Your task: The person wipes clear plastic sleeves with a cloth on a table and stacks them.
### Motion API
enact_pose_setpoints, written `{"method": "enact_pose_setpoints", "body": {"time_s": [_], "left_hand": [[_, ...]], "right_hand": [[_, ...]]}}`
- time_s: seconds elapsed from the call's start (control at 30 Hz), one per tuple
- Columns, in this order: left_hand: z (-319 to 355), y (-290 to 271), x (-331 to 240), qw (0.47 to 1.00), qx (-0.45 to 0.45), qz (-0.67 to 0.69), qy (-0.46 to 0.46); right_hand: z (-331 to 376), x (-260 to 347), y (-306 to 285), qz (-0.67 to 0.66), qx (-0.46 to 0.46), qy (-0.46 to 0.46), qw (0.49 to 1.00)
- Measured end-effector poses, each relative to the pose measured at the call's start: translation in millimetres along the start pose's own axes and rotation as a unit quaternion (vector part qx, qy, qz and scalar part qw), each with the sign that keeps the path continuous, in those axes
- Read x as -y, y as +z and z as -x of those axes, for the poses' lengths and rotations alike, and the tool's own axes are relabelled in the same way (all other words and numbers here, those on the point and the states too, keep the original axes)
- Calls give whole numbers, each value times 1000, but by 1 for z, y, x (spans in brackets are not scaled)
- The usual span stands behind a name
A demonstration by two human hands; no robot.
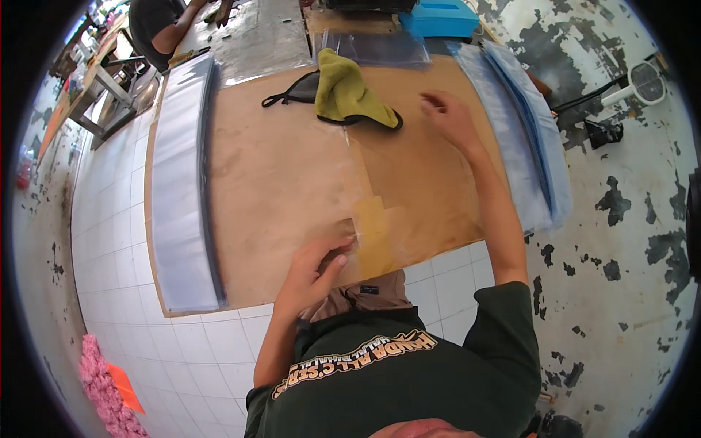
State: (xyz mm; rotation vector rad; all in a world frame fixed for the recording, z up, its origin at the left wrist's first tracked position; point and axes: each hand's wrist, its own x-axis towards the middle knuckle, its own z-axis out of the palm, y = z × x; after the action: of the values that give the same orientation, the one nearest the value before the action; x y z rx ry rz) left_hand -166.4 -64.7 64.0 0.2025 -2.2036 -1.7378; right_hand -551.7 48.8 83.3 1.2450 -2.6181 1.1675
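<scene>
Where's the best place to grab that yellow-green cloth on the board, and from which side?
Probably pinch the yellow-green cloth at its raised, bunched fold near the top, coming from the right, where the right hand hovers open. It lies draped over a black strap piece, so lifting from the upper fold should clear that. The left hand presses flat at the brown board near edge.

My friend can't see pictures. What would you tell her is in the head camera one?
A person looks down at a brown board, the left hand pressing its near edge by a clear plastic sheet while the right hand stretches over the sheet's far end. A yellow-green cloth lies on something black at the far side, with stacks of clear plastic sleeves along both edges.
</scene>
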Motion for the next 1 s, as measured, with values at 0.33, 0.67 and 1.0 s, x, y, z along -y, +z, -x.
{"method": "enact_pose_setpoints", "body": {"time_s": [0.33,0.67,1.0], "left_hand": [[6,2,12,996,-14,87,8],[-40,4,-44,929,-333,-142,79],[-102,-77,-65,943,-223,-193,155]], "right_hand": [[-38,101,31,-142,-31,-104,984],[21,220,-7,-128,122,-29,984],[50,156,-63,-346,209,150,902]]}}
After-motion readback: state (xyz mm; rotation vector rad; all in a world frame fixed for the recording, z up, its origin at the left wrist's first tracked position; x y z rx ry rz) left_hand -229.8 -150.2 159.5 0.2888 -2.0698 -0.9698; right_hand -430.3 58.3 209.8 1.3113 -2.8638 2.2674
